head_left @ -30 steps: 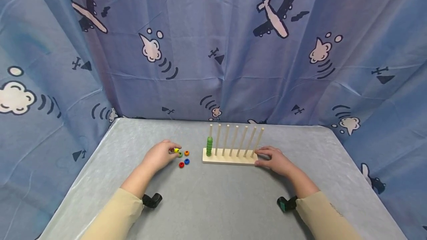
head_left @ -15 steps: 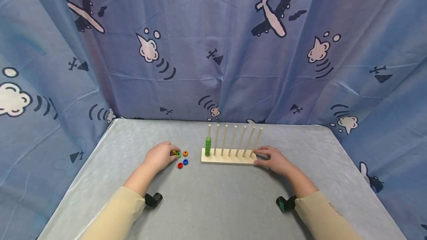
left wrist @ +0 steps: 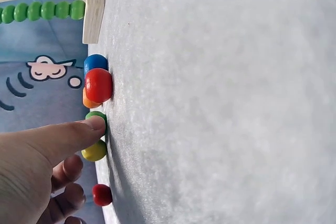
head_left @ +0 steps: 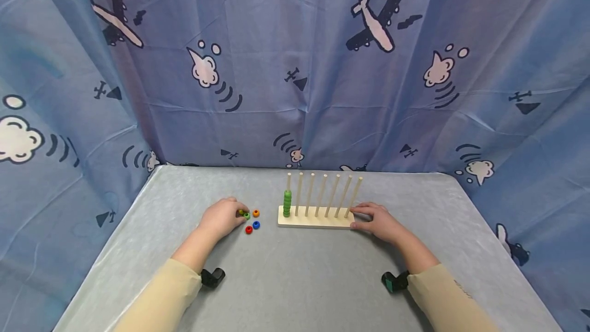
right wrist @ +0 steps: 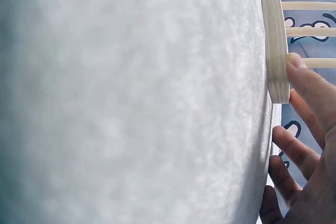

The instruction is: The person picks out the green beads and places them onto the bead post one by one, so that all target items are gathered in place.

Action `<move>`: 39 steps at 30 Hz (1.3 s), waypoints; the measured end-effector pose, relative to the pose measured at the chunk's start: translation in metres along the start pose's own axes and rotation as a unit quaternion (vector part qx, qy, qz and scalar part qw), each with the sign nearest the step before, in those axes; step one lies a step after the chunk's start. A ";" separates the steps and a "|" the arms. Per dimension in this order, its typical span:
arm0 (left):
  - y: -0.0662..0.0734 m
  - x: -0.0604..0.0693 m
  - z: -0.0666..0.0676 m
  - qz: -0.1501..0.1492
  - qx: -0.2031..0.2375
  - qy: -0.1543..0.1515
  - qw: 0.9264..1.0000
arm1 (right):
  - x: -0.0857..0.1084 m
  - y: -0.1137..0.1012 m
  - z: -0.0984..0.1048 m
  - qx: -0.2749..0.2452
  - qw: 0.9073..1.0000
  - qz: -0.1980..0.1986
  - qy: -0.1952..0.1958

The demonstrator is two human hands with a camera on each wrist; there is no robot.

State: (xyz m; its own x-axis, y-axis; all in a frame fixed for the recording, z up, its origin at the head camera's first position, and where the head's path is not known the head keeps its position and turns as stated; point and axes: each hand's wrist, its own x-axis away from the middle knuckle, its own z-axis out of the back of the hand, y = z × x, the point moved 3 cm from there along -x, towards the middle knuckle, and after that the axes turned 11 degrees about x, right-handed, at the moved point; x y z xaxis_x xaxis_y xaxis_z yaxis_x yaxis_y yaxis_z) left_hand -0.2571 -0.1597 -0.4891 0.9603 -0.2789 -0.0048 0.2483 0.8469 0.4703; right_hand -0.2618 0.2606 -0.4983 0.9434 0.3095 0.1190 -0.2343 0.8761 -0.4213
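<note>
My left hand [head_left: 224, 216] is at the loose beads on the left, its thumb and index finger pinching a green bead [left wrist: 96, 120]. A yellow bead [left wrist: 94, 151] lies close beside it, under the hand. Orange [head_left: 256, 213], blue [head_left: 256, 225] and red [head_left: 249, 230] beads sit just right of the fingers. Another red bead [left wrist: 102, 195] shows beyond the curled fingers in the left wrist view. My right hand [head_left: 379, 222] holds the right end of a wooden peg abacus [head_left: 317, 223], thumb on its base. Green beads [head_left: 287, 204] are stacked on its leftmost peg; the other pegs are bare.
A grey-white cloth covers the table [head_left: 299, 281]. Behind it hangs a blue curtain [head_left: 258, 65] with printed planes and clouds. Black wrist cameras [head_left: 213, 277] are strapped at both sleeves.
My left hand has settled lower over the beads; the yellow bead now shows less between the fingers. The right hand stays on the abacus. The whole view has shifted slightly.
</note>
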 end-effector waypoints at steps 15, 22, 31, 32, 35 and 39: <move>0.002 0.001 0.018 -0.009 0.040 0.026 0.999 | 0.000 -0.002 0.002 0.001 1.000 0.009 0.004; 0.013 0.004 0.030 -0.010 0.077 0.045 0.996 | 0.000 -0.002 0.001 0.002 1.000 0.008 0.007; 0.024 0.000 0.038 -0.002 0.133 0.058 0.989 | 0.002 -0.002 0.000 0.001 1.000 -0.003 0.003; 0.025 -0.001 0.040 -0.001 0.138 0.060 0.989 | 0.001 -0.003 0.000 0.001 1.000 -0.004 0.003; 0.031 -0.002 0.044 -0.004 0.149 0.067 0.986 | 0.001 -0.004 0.000 0.003 1.000 0.003 0.005; 0.040 -0.006 0.048 -0.014 0.167 0.077 0.983 | 0.001 -0.003 0.000 0.001 1.000 0.006 0.007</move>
State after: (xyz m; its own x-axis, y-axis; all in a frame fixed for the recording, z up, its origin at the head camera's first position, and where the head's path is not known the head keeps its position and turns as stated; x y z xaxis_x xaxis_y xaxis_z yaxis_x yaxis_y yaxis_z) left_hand -0.2590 -0.1459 -0.4280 0.9680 -0.2061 -0.1433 0.2439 0.6375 0.7308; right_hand -0.2606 0.2581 -0.4967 0.9440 0.3141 0.1012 -0.2453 0.8730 -0.4214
